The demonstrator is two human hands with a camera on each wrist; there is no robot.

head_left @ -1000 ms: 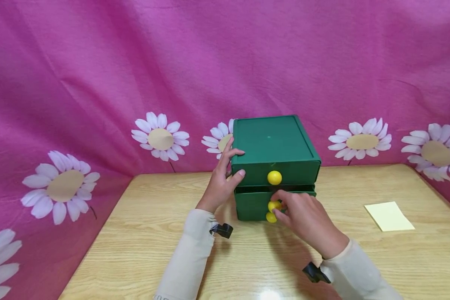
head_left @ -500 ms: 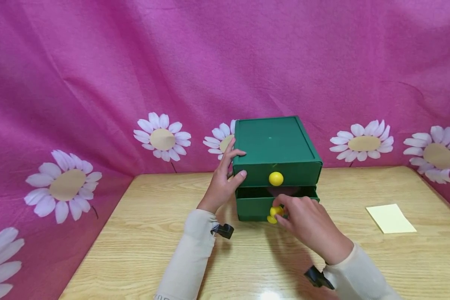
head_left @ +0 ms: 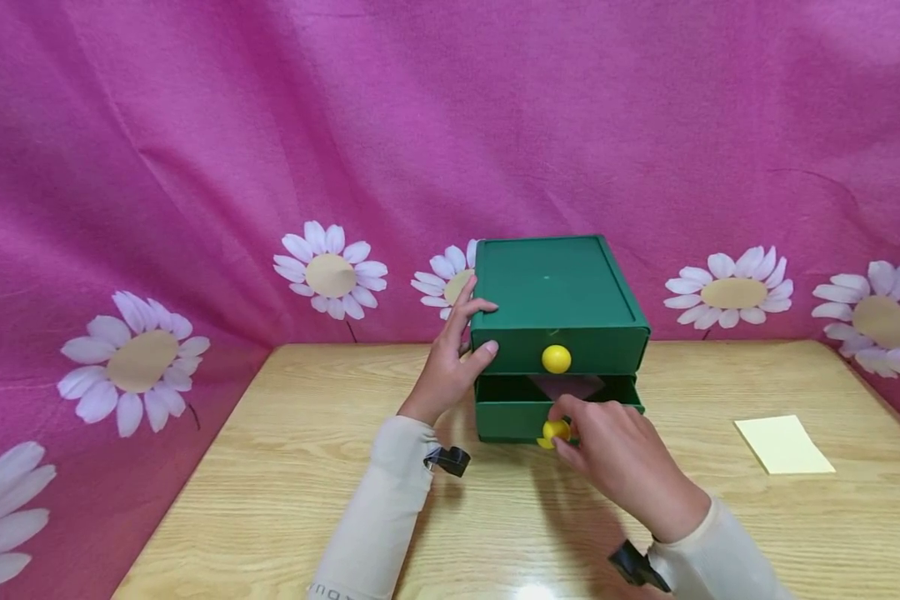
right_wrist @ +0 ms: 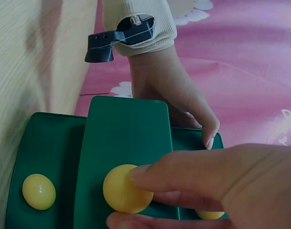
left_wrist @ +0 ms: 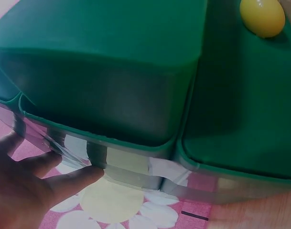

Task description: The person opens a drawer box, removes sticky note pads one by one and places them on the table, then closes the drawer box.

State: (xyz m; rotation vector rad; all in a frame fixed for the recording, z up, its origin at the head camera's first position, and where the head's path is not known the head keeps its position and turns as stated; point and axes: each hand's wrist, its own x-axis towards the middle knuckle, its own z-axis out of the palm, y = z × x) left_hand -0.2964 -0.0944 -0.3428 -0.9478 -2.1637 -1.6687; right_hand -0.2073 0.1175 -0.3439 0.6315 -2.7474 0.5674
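Note:
A green drawer cabinet with round yellow knobs stands on the table. Its middle drawer is pulled partway out; the top drawer, with its own knob, sits closed above. In the right wrist view the lowest drawer's knob shows at the left, that drawer closed too. My right hand pinches the middle drawer's knob between thumb and fingers. With fingers spread along the side and thumb against the front edge, my left hand rests on the cabinet's left front corner. A pinkish patch shows inside the drawer; its nature is unclear.
A pale yellow square of paper lies on the wooden table, right of the cabinet. Close behind the table hangs a pink cloth printed with large white daisies.
The middle drawer has slid further out toward me, its knob still pinched in my right hand, and more of its inside shows. My left hand has stayed on the cabinet's corner.

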